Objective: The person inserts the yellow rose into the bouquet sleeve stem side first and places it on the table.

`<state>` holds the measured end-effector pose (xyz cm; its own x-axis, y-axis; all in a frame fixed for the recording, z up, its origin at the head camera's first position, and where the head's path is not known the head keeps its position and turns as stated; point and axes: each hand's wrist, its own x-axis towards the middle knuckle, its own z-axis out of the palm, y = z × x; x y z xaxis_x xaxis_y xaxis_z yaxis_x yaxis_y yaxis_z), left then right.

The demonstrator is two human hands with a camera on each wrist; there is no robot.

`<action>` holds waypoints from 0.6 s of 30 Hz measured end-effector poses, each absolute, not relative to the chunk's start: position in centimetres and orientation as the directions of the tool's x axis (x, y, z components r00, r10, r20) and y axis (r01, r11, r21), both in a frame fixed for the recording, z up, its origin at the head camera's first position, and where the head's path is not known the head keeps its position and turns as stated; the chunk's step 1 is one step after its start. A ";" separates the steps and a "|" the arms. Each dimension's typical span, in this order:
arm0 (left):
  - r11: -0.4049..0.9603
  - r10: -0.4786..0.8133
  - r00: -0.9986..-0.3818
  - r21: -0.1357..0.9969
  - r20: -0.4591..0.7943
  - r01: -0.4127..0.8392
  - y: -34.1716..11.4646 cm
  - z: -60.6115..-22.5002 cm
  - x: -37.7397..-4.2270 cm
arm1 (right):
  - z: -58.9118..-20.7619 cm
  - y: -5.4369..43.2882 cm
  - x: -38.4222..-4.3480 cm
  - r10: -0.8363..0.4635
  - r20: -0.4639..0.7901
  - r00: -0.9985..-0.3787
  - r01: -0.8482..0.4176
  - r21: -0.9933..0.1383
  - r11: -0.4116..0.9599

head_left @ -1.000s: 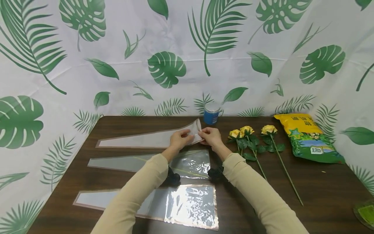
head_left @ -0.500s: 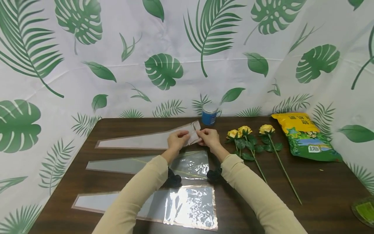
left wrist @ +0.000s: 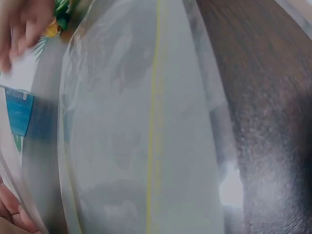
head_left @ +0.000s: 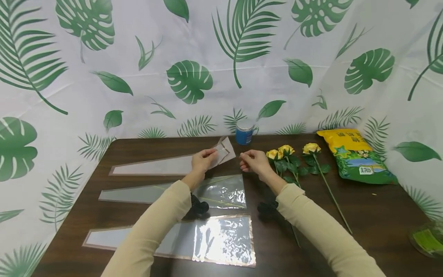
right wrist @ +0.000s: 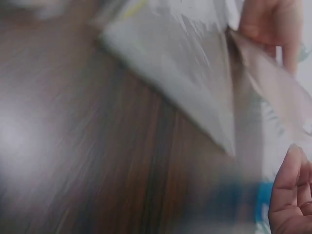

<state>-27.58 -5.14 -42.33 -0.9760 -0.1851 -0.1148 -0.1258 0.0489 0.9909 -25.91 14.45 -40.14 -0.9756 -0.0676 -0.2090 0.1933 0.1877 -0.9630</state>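
Note:
My left hand (head_left: 202,159) pinches the wide end of the farthest of three tapered flower sleeves, a whitish one (head_left: 166,166). Its folded-over mouth (head_left: 225,149) is lifted beyond the fingertips. Apart from it, to the right, my right hand (head_left: 256,163) has its fingers loosely curled, with nothing visible in them. It is near three yellow roses (head_left: 311,148) with green stems. A clear sleeve with yellow lines (left wrist: 122,122) fills the left wrist view; there my left fingers (left wrist: 17,212) show at the lower left. The right wrist view is blurred by motion.
A shiny third sleeve (head_left: 223,240) lies nearest on the dark wooden table (head_left: 290,261). A blue can (head_left: 243,134) stands at the back edge. Rightward are a yellow-green bag (head_left: 358,157) and, near the right edge, a clear container with something green (head_left: 427,239). Leaf-print cloth hangs behind.
My right hand has let go of the sleeve's mouth and drawn away to the right. My left hand still holds the sleeve and has shifted slightly left; the mouth now stands folded over.

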 end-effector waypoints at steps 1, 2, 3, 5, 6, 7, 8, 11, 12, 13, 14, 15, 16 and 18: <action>0.054 -0.183 -0.977 0.991 -0.111 -0.123 -5.2 -42.3 -27.6 | -39.8 15.3 -25.4 -0.078 -0.190 -0.979 0.171 -0.965 0.197; 0.058 -0.181 -0.978 0.991 -0.107 -0.119 -5.3 -42.2 -27.7 | -39.4 16.3 -24.8 -0.087 -0.174 -0.981 0.153 -0.967 0.206; 0.066 -0.183 -0.977 0.991 -0.106 -0.120 -5.3 -42.1 -27.7 | -39.1 17.3 -24.1 -0.094 -0.162 -0.982 0.139 -0.966 0.218; 0.083 -0.185 -0.977 0.989 -0.103 -0.120 -5.4 -41.9 -27.6 | -38.9 19.5 -22.7 -0.104 -0.153 -0.983 0.123 -0.961 0.249; 0.090 -0.186 -0.977 0.989 -0.103 -0.121 -5.4 -41.8 -27.6 | -38.9 20.5 -22.0 -0.105 -0.154 -0.983 0.121 -0.956 0.269; 0.095 -0.186 -0.977 0.988 -0.103 -0.122 -5.4 -41.7 -27.6 | -39.0 21.5 -21.2 -0.102 -0.157 -0.982 0.121 -0.948 0.295; 0.103 -0.185 -0.977 0.987 -0.103 -0.123 -5.4 -41.7 -27.6 | -39.2 22.5 -20.5 -0.100 -0.162 -0.982 0.121 -0.936 0.329; 0.111 -0.172 -0.979 0.986 -0.107 -0.127 -5.1 -41.7 -27.5 | -39.9 24.6 -18.7 -0.084 -0.191 -0.978 0.136 -0.887 0.442; 0.114 -0.168 -0.980 0.986 -0.105 -0.125 -5.0 -41.7 -27.4 | -40.1 25.1 -18.2 -0.079 -0.198 -0.977 0.137 -0.866 0.482; 0.111 -0.163 -0.981 0.986 -0.104 -0.123 -4.8 -41.7 -27.4 | -40.4 25.4 -17.8 -0.072 -0.204 -0.976 0.138 -0.846 0.515; 0.106 -0.159 -0.982 0.987 -0.105 -0.122 -4.6 -41.8 -27.3 | -40.7 25.6 -17.5 -0.069 -0.207 -0.976 0.137 -0.826 0.547; 0.101 -0.155 -0.982 0.988 -0.105 -0.121 -4.4 -41.9 -27.3 | -40.9 25.8 -17.2 -0.066 -0.211 -0.975 0.135 -0.806 0.577; 0.102 -0.152 -0.983 0.988 -0.102 -0.118 -4.3 -42.0 -27.2 | -41.2 25.9 -17.0 -0.067 -0.211 -0.975 0.130 -0.790 0.599; 0.106 -0.148 -0.984 0.988 -0.099 -0.116 -4.1 -41.8 -27.1 | -41.5 25.6 -17.1 -0.067 -0.201 -0.977 0.115 -0.769 0.629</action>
<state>-27.08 -4.14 -41.85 -0.9839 -0.1484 -0.0992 -0.1155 0.1057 0.9877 -17.08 25.65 -41.54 -0.9773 -0.0673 -0.2009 0.1148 0.6287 -0.7692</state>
